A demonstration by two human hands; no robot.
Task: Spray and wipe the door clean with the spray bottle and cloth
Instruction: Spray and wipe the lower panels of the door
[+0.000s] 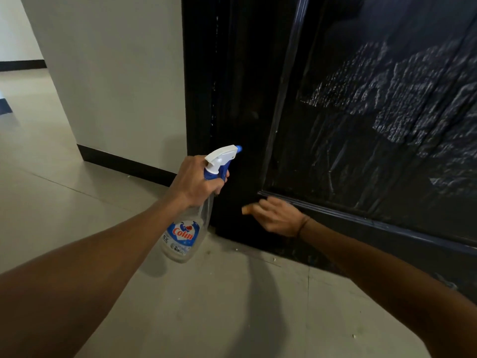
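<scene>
Left hand (196, 182) grips the neck of the spray bottle (189, 218) at frame center, nozzle toward the black door (361, 125). Right hand (277, 217), lower center, presses a small tan cloth (246, 210) against the door's bottom rail, fingers curled on it.

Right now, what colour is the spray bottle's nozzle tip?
Blue: the nozzle tip on the white-headed spray bottle, held by the left hand; the head view shows it.

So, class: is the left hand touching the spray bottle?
Touching. The head view shows the left hand wrapped round the spray bottle at its neck, fingers at the trigger.
</scene>
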